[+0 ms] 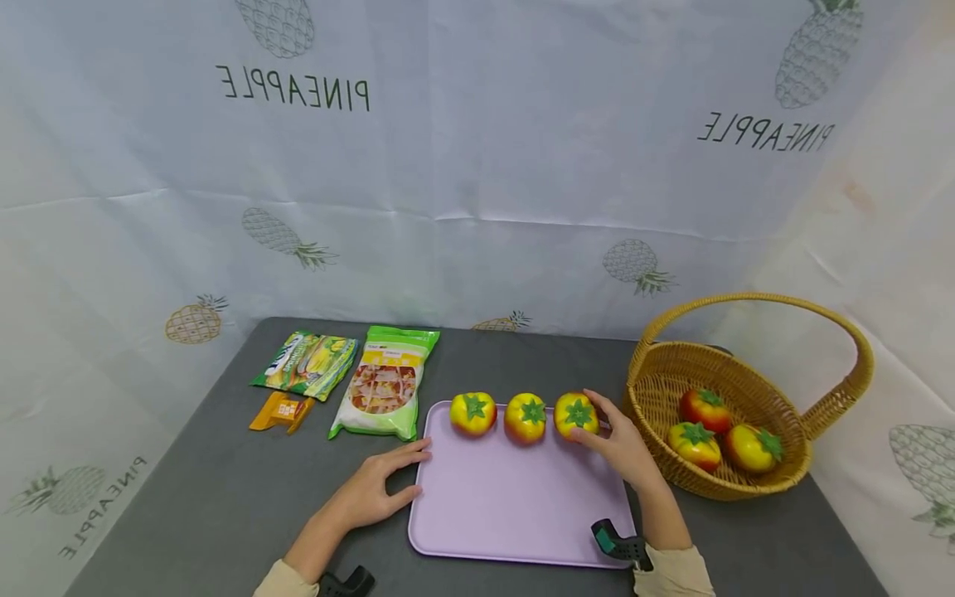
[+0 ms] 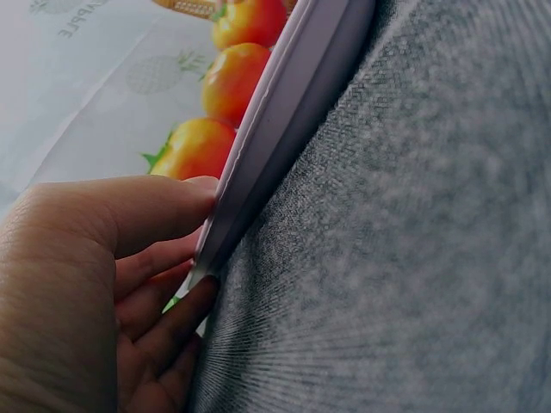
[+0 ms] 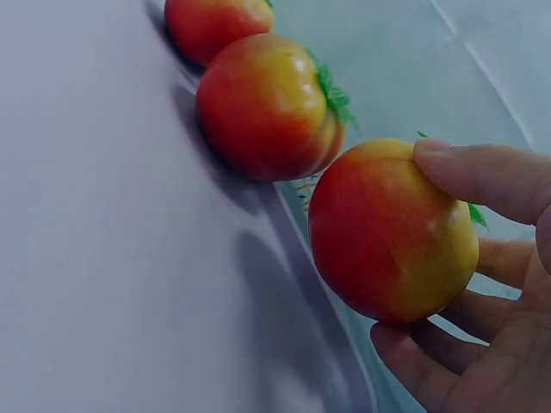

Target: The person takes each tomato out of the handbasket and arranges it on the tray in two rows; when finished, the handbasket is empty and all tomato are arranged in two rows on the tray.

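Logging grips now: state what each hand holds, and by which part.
Right hand grips the rightmost red-yellow toy tomato by its sides. Left hand holds the lilac plastic tray by its left rim.

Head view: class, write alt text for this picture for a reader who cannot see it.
A person's right hand grips the rightmost of three tomatoes lined along the far edge of a lilac tray, while the left hand holds the tray's left rim. A wicker basket with three more tomatoes stands to the right, snack packets to the left.
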The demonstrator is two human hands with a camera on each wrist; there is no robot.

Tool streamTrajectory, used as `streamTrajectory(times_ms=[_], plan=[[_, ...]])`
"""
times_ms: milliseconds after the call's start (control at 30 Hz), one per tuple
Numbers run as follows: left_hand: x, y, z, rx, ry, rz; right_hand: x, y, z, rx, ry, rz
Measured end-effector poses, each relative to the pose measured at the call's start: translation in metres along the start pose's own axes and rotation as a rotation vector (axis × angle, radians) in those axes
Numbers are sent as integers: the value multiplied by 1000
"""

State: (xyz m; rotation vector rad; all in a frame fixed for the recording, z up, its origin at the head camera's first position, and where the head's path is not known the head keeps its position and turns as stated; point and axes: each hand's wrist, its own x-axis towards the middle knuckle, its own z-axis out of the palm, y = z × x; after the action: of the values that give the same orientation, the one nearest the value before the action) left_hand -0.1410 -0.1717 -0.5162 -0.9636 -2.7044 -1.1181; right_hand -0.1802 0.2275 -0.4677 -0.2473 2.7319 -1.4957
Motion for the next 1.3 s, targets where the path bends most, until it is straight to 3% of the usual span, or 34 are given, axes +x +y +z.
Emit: streamTrajectory(times_ms=[133, 367, 867, 1300], plan=[[-1, 1, -2, -11, -5, -23, 4, 3, 6, -2, -29, 47], [0, 2, -4, 14, 1, -1, 6, 4, 9, -24, -45, 90], [1, 2, -4, 16, -9, -15, 8, 5, 8, -37, -11, 115], [0, 3, -2, -1, -20, -29, 4, 1, 8, -50, -62, 133]])
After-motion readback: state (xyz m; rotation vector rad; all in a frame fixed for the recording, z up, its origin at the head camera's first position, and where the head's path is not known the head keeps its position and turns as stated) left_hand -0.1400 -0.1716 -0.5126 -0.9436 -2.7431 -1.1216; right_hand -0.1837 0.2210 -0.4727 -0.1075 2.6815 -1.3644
